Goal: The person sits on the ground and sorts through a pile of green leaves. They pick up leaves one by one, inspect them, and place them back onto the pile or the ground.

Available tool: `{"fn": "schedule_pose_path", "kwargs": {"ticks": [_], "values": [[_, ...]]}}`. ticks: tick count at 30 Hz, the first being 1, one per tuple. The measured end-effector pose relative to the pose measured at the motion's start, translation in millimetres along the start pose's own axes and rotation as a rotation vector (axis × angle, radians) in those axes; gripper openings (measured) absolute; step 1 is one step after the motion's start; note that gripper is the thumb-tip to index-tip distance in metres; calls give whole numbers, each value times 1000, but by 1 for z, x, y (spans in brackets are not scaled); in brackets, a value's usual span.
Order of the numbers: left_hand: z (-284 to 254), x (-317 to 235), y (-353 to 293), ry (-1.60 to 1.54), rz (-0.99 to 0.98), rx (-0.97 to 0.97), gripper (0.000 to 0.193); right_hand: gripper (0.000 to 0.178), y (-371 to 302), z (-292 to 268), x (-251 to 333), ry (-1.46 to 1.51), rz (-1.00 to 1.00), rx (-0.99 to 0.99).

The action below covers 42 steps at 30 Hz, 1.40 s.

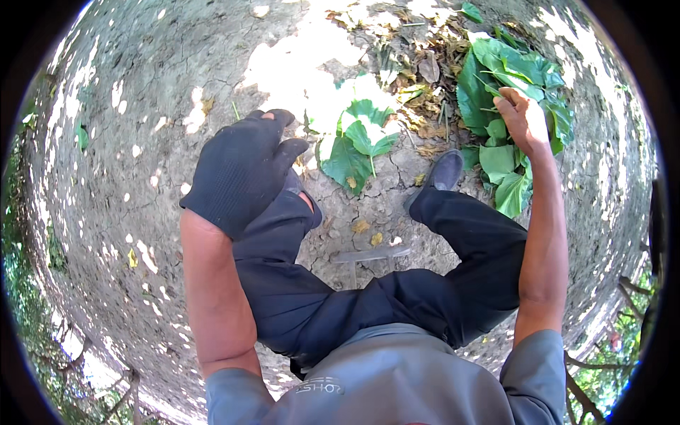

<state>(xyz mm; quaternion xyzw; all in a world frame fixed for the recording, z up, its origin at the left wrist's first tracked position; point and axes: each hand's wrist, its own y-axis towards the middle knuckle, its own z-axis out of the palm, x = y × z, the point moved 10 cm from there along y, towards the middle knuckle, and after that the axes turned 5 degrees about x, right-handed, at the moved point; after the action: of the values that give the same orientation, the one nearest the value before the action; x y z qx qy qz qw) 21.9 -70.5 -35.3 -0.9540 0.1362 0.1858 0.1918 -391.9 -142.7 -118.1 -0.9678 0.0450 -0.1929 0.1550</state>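
My left hand [244,166] wears a black knit glove and rests over my left knee, fingers loosely curled, holding nothing. My bare right hand [523,117] reaches out to the right onto a pile of large green leaves [510,78] and presses on or grips them. A few more big green leaves [358,138] lie on the ground between my feet. I am seated low, in dark trousers, with my right shoe [443,173] planted beside the leaf pile.
Cracked dry earth [142,106] with dappled sun spreads all around. Dry brown leaf litter [418,71] lies at the top centre. A small stool or bench edge [372,253] shows between my legs. Bushes and twigs [609,340] ring the lower edges.
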Motion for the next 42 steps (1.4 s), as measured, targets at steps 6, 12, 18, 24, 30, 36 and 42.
{"fn": "schedule_pose_path", "kwargs": {"ticks": [6,12,18,24,30,36,42], "values": [[-7,7,-11,-7,23,-63,32,45,10,75,49,-164,-136,189],[-7,15,-17,24,46,-88,27,40,14,184,59,-140,-94,416],[-3,19,-16,58,53,-87,29,39,-21,278,41,-6,23,493],[4,17,-9,73,-9,1,30,40,-67,373,-2,157,85,571],[0,14,-11,39,49,-24,27,44,-78,406,12,328,149,570],[10,22,-4,123,-89,92,28,51,-78,429,20,579,325,649],[17,26,0,167,-125,159,28,51,-81,441,27,893,516,695]]}}
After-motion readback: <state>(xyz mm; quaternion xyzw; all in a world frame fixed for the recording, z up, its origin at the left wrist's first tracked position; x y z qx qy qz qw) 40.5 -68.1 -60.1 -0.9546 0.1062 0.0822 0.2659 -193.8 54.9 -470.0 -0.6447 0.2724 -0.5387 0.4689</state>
